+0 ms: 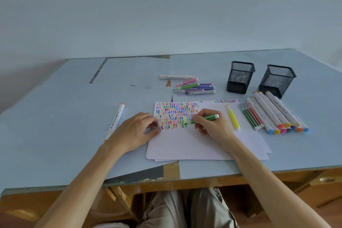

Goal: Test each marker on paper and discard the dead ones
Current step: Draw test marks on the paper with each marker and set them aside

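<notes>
Right hand point(211, 126) pinches green marker point(203, 119); left hand point(137, 131) perhaps curled.

A stack of paper point(203, 144) lies on the table point(74, 107) near its front edge, straight before me. My left hand point(137, 131) rests on the stack's left edge; my right hand point(212, 126) holds a marker point(203, 119) on the sheet. One marker point(232, 119) lies on the paper's right part, a row of markers point(272, 114) right of it. Behind that row stand two mesh cups point(240, 77), side by side. A marker cluster point(192, 86) lies behind the paper, a lone marker point(115, 121) left of my left hand.
</notes>
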